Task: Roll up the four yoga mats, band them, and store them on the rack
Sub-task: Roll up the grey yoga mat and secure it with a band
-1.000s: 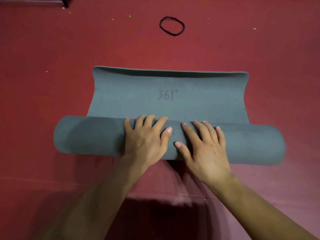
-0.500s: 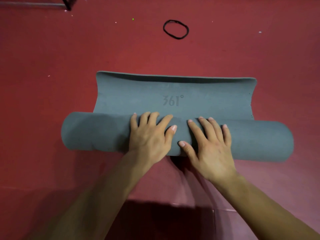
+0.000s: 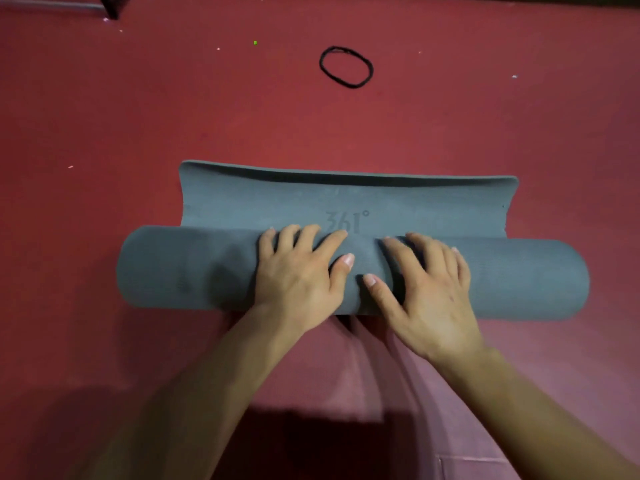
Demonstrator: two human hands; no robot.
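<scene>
Both your hands are on top of the grey yoga mat, right at the middle of the roll. Your left hand and right hand lie palm down, side by side, with the fingers spread and straight. The fingertips reach over the crest and the thumbs point at each other across a small gap. You're pressing here, not gripping. I'd say the flat palms at the centre are there to push the roll away from you while squeezing it tight, so both ends travel evenly.

The roll lies crosswise on the red floor, thick and nearly finished. Only a short flat tail is left beyond your fingertips. The 361° logo on it is just ahead of your left fingers, and the tail's far edge curls upward. That lifted lip will probably need tucking down as the roll meets it.

Look further out toward the far side of the floor. The black band lies there as an open loop, well apart from the mat and roughly in line with the roll's path. It's handy to grab once the tail is wound in.

A dark frame leg shows at the far left corner of the floor. I can't tell whether it belongs to the rack. No other mats are in view.
</scene>
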